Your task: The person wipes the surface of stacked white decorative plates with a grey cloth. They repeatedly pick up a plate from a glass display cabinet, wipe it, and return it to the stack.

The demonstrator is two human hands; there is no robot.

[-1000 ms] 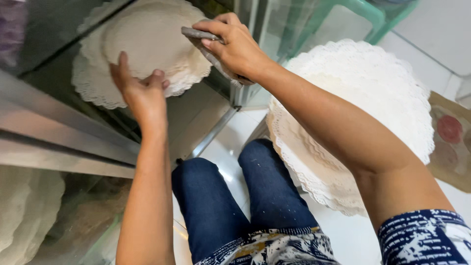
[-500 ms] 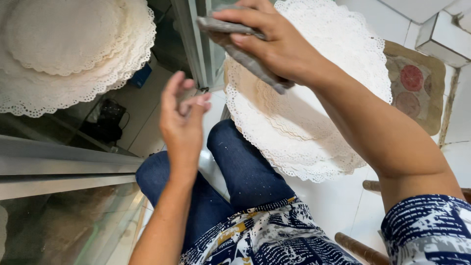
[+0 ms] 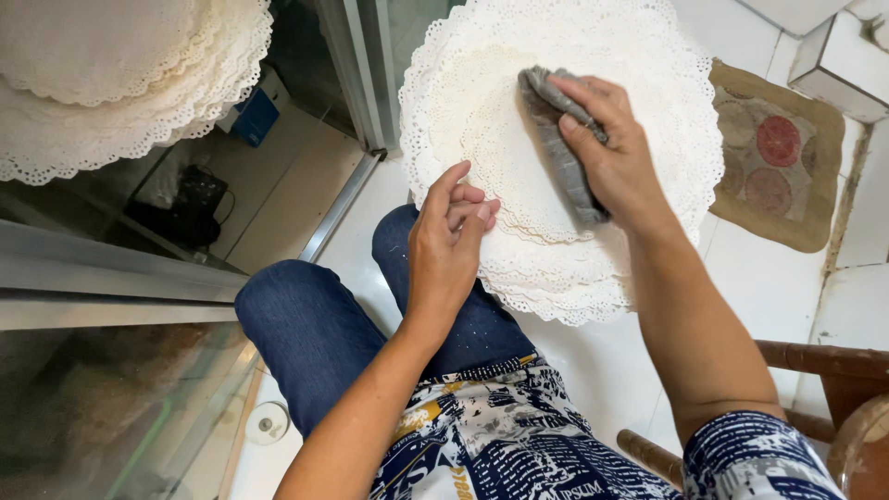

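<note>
Holding a grey folded cloth [image 3: 562,143], the right hand [image 3: 607,153] presses it on the big stack of round white lacy paper mats [image 3: 519,74]. The cloth's long side runs up and down. The left hand [image 3: 449,236], fingers loosely curled and empty, touches the stack's near edge, just beside.

A soft grey cloth [image 3: 560,139] is seen on lacy white paper doilies [image 3: 565,241], beside shiny metal rails [image 3: 356,74] and smooth glossy floor tiles [image 3: 593,370].

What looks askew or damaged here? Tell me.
Nothing looks damaged. The doily stack is fanned unevenly, its lower edges slipping out in steps. The right hand holds a grey cloth on it; the left hand touches its edge.
</note>
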